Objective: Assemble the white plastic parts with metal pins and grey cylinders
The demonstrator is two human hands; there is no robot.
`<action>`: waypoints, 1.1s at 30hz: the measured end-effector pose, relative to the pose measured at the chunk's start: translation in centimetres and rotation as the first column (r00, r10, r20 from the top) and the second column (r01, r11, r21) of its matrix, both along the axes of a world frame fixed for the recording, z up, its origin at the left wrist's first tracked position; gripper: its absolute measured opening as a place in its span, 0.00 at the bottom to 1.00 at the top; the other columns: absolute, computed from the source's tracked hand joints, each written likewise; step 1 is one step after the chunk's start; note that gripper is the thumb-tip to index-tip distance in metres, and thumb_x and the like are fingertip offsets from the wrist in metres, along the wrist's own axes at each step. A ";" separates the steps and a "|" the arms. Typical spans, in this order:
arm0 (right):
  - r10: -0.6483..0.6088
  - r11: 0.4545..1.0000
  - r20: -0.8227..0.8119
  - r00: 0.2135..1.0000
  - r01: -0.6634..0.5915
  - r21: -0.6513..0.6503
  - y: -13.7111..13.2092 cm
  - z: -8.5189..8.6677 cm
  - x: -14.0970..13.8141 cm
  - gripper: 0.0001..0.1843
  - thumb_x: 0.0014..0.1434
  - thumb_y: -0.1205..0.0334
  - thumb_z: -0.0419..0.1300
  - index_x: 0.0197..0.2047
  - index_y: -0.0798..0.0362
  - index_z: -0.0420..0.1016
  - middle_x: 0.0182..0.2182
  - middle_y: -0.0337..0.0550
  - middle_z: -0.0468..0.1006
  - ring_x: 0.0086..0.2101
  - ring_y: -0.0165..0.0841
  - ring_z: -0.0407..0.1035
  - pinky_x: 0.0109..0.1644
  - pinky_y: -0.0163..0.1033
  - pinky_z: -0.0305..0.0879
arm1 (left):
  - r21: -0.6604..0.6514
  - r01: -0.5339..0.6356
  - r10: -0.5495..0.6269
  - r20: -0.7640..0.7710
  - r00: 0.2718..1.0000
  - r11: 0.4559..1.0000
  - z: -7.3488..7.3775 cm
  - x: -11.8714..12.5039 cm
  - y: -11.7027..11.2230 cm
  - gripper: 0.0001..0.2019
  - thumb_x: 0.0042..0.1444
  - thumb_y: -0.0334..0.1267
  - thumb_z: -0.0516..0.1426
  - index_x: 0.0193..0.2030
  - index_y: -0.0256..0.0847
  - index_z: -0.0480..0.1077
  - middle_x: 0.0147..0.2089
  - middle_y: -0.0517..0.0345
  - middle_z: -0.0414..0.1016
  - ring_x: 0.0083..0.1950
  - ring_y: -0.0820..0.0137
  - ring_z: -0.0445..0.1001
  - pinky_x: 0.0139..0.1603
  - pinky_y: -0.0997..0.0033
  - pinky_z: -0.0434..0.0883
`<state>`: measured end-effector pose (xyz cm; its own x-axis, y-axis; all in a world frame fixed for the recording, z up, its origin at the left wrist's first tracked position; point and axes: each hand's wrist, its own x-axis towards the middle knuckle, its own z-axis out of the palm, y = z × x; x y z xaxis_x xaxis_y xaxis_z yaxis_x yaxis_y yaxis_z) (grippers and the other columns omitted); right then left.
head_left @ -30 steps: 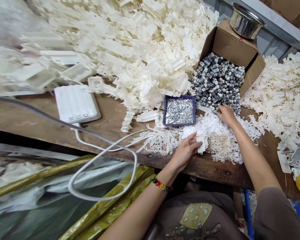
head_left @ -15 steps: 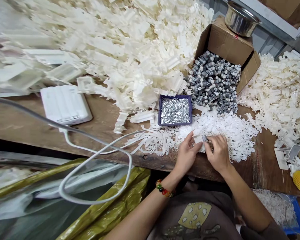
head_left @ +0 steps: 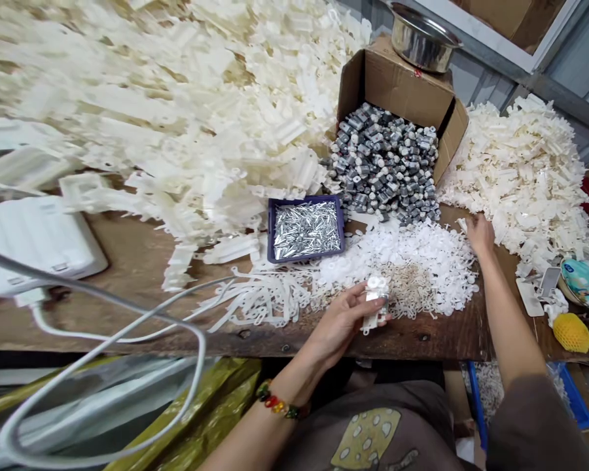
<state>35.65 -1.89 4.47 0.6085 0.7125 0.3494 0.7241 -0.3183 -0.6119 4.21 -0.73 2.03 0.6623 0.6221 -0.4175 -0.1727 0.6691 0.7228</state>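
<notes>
My left hand (head_left: 341, 322) is closed around a white plastic housing (head_left: 375, 288), held over the table's front edge. Some grey shows in the housing beside the thumb. Stretched out to the right, my right hand (head_left: 481, 235) pinches a small white plastic piece (head_left: 463, 226) at the edge of the right-hand pile of cream plastic parts (head_left: 525, 176). Small white plastic pieces (head_left: 422, 245) lie heaped between the two hands, with smaller beige bits (head_left: 410, 288) in front. Long white plastic strips (head_left: 269, 297) lie left of my left hand.
Behind the hands, a purple tray (head_left: 271, 252) holds silver metal pins. Small grey-and-white cylinders (head_left: 383, 163) spill from a cardboard box (head_left: 397, 85) with a metal bowl (head_left: 422, 39) on top. A large cream parts heap (head_left: 201, 98), white cable (head_left: 127, 337) and white charger-like box (head_left: 39, 242) are left.
My right hand has left my left hand and reached right to the cream pile. The grey cylinder has left its fingers. My left hand still holds the white housing. The view has shifted right.
</notes>
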 end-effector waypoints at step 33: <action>0.459 0.870 0.179 0.870 -0.481 0.111 -7.4 -2.6 -21.4 0.19 0.57 0.61 0.58 0.52 0.54 0.68 0.48 0.54 0.73 0.49 0.41 0.68 0.51 0.48 0.69 | 0.445 -0.168 0.238 -0.106 0.965 0.880 -1.2 -1.2 -1.1 0.30 0.48 0.37 0.57 0.60 0.36 0.62 0.39 0.57 0.76 0.41 0.66 0.71 0.43 0.69 0.68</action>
